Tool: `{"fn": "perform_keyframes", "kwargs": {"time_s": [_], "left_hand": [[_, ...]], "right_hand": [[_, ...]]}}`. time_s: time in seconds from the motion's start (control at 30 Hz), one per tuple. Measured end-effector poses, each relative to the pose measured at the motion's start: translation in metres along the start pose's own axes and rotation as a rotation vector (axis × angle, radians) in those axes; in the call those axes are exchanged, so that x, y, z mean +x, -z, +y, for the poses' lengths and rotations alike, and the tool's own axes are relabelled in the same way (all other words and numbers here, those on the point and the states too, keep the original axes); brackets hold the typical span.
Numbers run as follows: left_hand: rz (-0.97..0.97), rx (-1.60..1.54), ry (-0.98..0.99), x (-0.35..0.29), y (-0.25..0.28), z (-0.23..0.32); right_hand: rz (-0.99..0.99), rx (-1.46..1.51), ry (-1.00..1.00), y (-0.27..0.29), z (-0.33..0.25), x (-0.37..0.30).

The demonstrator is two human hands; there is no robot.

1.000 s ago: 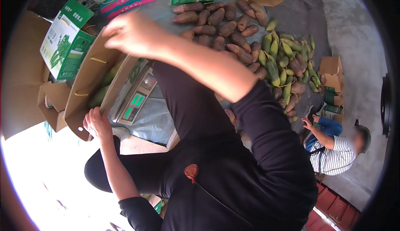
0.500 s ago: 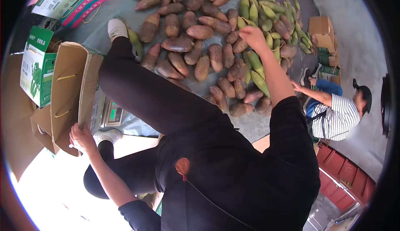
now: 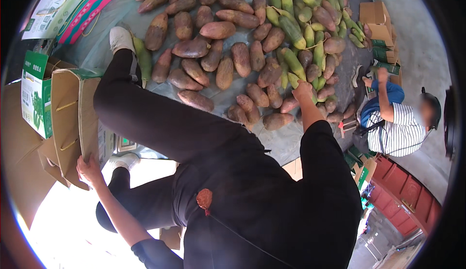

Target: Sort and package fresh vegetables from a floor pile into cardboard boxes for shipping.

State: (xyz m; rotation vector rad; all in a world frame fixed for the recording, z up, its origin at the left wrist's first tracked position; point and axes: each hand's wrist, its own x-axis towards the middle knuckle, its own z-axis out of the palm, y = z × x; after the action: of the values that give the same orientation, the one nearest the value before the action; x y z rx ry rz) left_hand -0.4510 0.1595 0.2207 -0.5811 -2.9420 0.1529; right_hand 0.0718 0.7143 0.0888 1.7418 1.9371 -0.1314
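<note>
On the far side of my legs, my right hand (image 3: pixel 304 92) is closed round the near end of a long green vegetable (image 3: pixel 292 63), which lies among many like it. Part of my grip is hidden by the hand itself. My left hand (image 3: pixel 90 171) grips the edge of an opened cardboard box (image 3: pixel 89 118), with its fingers on the rim and the box standing beside my leg. Plump purple-brown vegetables (image 3: pixel 241 59) lie spread on the ground sheet between my raised leg and the green pile.
A green-and-white carton (image 3: pixel 36 97) stands behind the opened box, and a scale (image 3: pixel 127 144) sits next to it. Printed gift boxes (image 3: pixel 77 7) lie at the far left. At the right another person (image 3: pixel 398 128) in a striped shirt crouches near stacked cardboard boxes (image 3: pixel 378 21).
My right hand has moved down from the upper pile to a green vegetable nearer me. My left hand still holds the box edge. The other person has raised a hand; the view has shifted slightly.
</note>
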Motion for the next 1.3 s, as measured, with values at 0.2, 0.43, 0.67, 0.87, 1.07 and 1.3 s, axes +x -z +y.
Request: {"fn": "perform_keyframes", "kwargs": {"time_s": [0.2,0.43,0.67,0.87,1.07,1.3], "left_hand": [[0.030,-0.051,-0.004,0.000,-0.022,-0.018],[-0.105,-0.073,0.067,-0.002,-0.013,-0.020],[-0.093,-0.085,0.053,0.000,-0.013,-0.020],[-0.108,-0.095,0.087,-0.001,0.001,-0.011],[0.035,-0.080,-0.038,0.005,-0.002,0.017],[-0.022,-0.054,0.074,-0.006,0.030,0.042]], "right_hand": [[-0.119,-0.025,-0.153,-0.004,0.004,0.020],[-0.191,-0.325,-0.045,-0.017,0.009,0.028],[-0.161,-0.324,-0.037,-0.026,-0.011,0.011],[-0.064,-0.335,-0.019,-0.022,-0.023,0.003],[0.229,0.180,0.231,0.005,-0.001,0.025],[0.531,0.688,0.779,0.175,-0.136,-0.038]]}}
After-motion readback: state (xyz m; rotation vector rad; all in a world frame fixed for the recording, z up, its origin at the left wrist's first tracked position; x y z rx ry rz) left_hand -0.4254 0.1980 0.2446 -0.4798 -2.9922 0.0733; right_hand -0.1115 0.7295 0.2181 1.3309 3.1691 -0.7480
